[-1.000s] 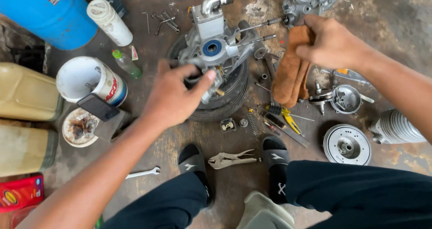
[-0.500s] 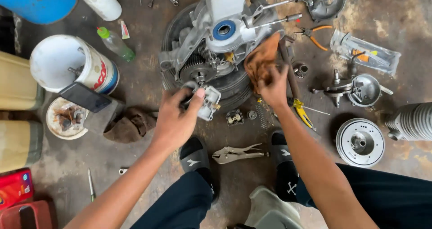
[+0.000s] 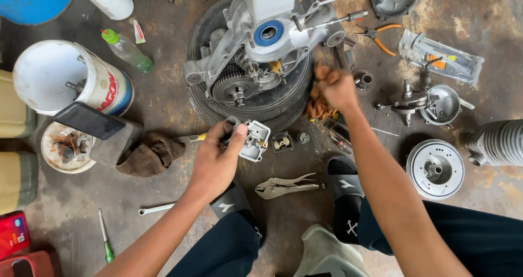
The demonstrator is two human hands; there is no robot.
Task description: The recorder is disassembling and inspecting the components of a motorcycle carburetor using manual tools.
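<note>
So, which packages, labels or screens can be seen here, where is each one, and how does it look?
Phone: left, leaning on the bucket, dark blank screen.
White bucket: left, on its side, red and blue label.
Clear plastic bag: upper right, tools inside, orange parts.
Small tube: top left by the green-capped bottle, white with red.
Red packet: bottom left edge, flat, coloured print.

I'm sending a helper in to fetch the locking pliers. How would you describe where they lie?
Start at the engine case lying on the black tyre. Come down past the left hand to the floor between the two black sandals. The locking pliers lie there, bare silver metal, unlike the orange-handled pliers up top.
</note>
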